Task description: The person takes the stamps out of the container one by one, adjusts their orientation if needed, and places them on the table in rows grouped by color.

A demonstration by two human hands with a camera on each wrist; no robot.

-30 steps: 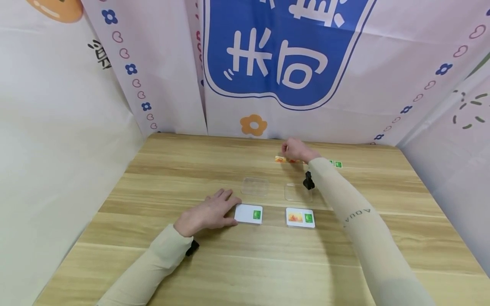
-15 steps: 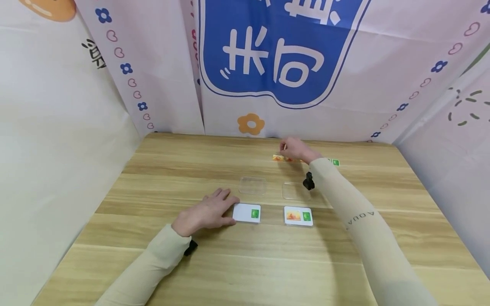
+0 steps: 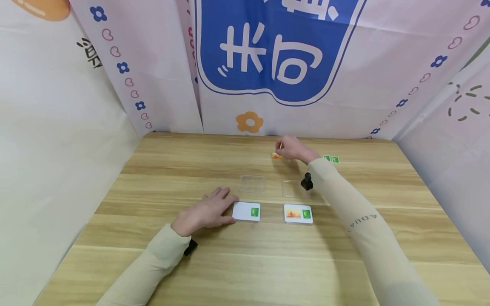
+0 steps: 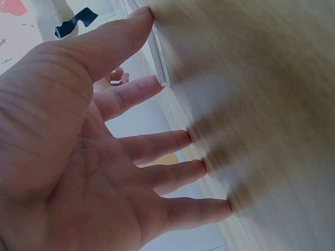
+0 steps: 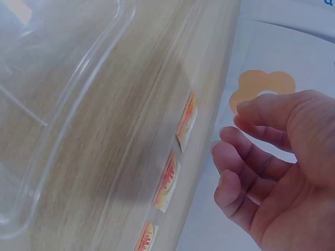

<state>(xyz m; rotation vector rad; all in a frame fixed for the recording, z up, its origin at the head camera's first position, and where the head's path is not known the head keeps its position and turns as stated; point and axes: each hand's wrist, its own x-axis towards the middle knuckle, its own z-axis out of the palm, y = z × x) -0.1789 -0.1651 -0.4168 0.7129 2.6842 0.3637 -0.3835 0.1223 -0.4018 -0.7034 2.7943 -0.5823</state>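
My left hand (image 3: pixel 206 210) holds a small flat case (image 3: pixel 245 211), with a white face and one green sticker, between thumb and index finger at its left corners. In the left wrist view the case's clear edge (image 4: pixel 159 57) shows at those fingertips; the other fingers are spread, tips on the table. My right hand (image 3: pixel 292 148) hovers over a row of orange stickers (image 3: pixel 276 156) near the table's back edge. In the right wrist view its thumb and index fingertips come together and the others curl, nothing visible between them. Orange stickers (image 5: pixel 167 183) lie below it.
Another white case (image 3: pixel 298 213) with an orange and a green sticker lies to the right. Two clear plastic lids (image 3: pixel 252 184) lie behind the cases. Green stickers (image 3: pixel 335 160) lie right of the right hand. A printed cloth (image 3: pixel 168 85) hangs behind the wooden table (image 3: pixel 249 263).
My right hand has shifted slightly left along the orange stickers, and its fingers have lifted a little. My left hand has stayed on the case. The head view has drifted slightly.
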